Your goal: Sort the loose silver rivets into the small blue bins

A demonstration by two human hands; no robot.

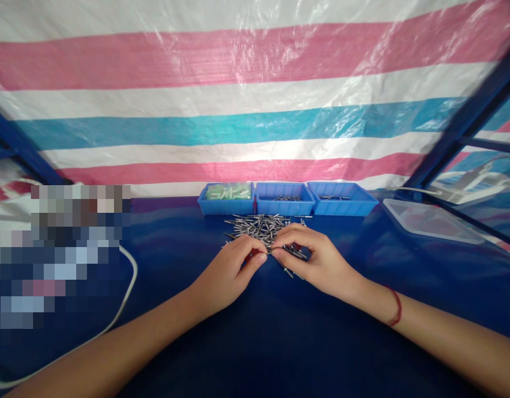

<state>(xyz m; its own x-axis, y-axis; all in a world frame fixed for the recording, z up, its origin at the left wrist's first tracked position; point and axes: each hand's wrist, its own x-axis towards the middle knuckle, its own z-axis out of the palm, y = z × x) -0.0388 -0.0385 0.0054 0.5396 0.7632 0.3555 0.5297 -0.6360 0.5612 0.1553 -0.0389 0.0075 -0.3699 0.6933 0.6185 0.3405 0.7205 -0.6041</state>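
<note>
A pile of thin metal pins (257,225), which look like blind rivets, lies on the blue tabletop. At its near edge, my left hand (235,271) is closed in a pinch of thumb and forefinger. Facing it, my right hand (319,258) pinches too, and the fingertips of both hands nearly meet. Between them shows a small sliver of a metal pin (269,251), mostly covered by the fingers. Several more pins stick out beneath my right hand.
Three blue bins stand behind the pile: the left bin (225,208) holds greenish-clear packets, the middle bin (285,208) and right bin (346,208) hold some pins. A clear plastic lid (431,221) lies at right. A white cable (130,282) curves along the left.
</note>
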